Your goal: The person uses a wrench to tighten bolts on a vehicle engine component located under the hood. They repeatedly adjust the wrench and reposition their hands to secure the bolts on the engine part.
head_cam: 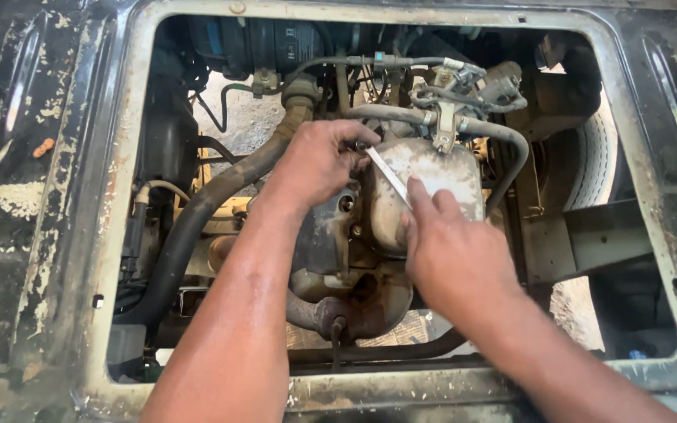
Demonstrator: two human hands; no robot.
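I look down through a rectangular opening in a worn metal floor panel (80, 235) onto a dirty engine. My left hand (319, 160) reaches in from below and pinches the upper end of a thin flat metal strip (389, 176). My right hand (452, 251) holds the strip's lower end, fingers resting against the rounded grey engine cover (440, 176). The strip lies slanted across that cover's left edge.
A thick black hose (197, 211) curves down the left of the bay. Thinner hoses and a clamp fitting (448, 117) cross above the cover. A rusty exhaust pipe (338, 309) sits below. A tyre (589, 164) shows at right, and a black filter canister (268, 43) at the top.
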